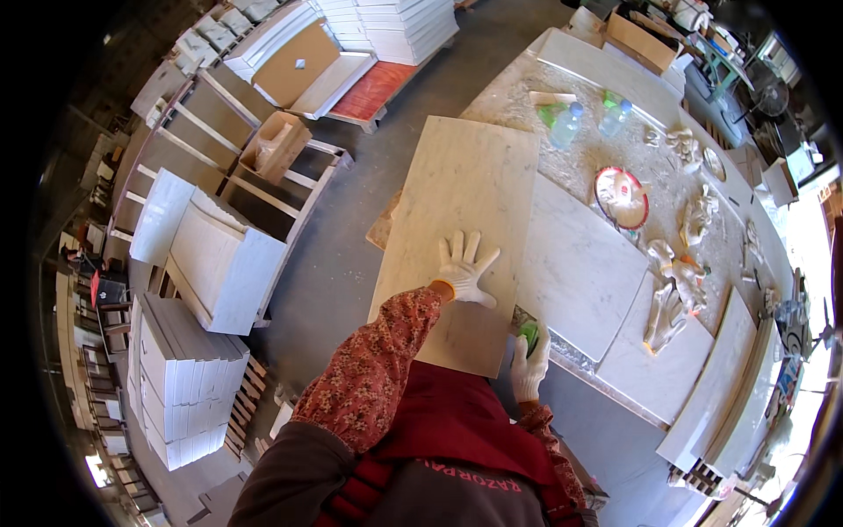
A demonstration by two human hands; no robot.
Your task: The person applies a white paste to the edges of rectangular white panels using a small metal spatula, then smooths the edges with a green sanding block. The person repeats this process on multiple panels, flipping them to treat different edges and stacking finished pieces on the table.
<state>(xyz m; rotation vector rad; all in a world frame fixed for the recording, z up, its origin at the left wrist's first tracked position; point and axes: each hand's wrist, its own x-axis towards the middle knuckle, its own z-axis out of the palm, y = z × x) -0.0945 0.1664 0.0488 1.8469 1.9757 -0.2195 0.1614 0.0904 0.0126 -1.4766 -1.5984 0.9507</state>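
Note:
In a white knit glove, my left hand (464,270) lies flat with fingers spread on a long pale marble slab (458,189). The slab lies over the left part of a dusty worktable (500,92), its near end reaching my red apron (448,413). My right hand (529,362), gloved too, is closed round a small green block (529,332) beside the slab's near right edge. The fingers hide most of that block, so its exact kind does not show. Another pale slab (575,263) lies flat to the right.
Two plastic bottles (566,126), a red-rimmed round container (622,198) and loose gloves (680,281) rest on the table. More slabs (716,378) lean at its right end. Stacked white boxes (180,378) and a wooden rack (303,211) stand on the left, with a grey floor aisle (342,237) between.

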